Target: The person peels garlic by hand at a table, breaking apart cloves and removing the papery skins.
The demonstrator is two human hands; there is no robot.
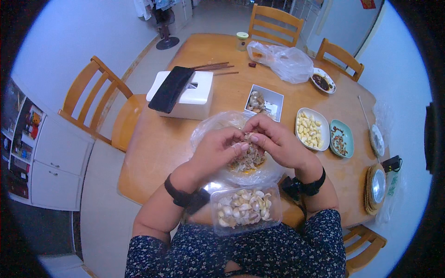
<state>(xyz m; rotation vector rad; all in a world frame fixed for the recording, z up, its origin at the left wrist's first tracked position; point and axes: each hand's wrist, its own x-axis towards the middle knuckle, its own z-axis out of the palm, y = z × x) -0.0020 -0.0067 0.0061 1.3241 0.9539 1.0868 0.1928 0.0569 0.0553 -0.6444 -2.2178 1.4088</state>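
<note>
My left hand (222, 146) and my right hand (274, 140) meet over a clear plastic bag (205, 133) spread on the table. Between their fingertips is a small piece of garlic (248, 136), partly hidden by the thumbs. Below the fingers a heap of papery garlic skins (248, 161) lies on the bag. Nearest my body stands a clear plastic container (215, 227) with unpeeled garlic cloves (245, 206). A white dish (325, 133) of peeled cloves (308, 129) is to the right of my right hand. A square white box (277, 100) beyond the hands holds a garlic bulb (256, 100) and skins.
A white tissue box (187, 110) with a black case (172, 89) on top stands at the left. Chopsticks (215, 66), a plastic bag (288, 64), a sauce dish (323, 80), a green dish (341, 139) and round mats (370, 189) lie around the wooden table (146, 166).
</note>
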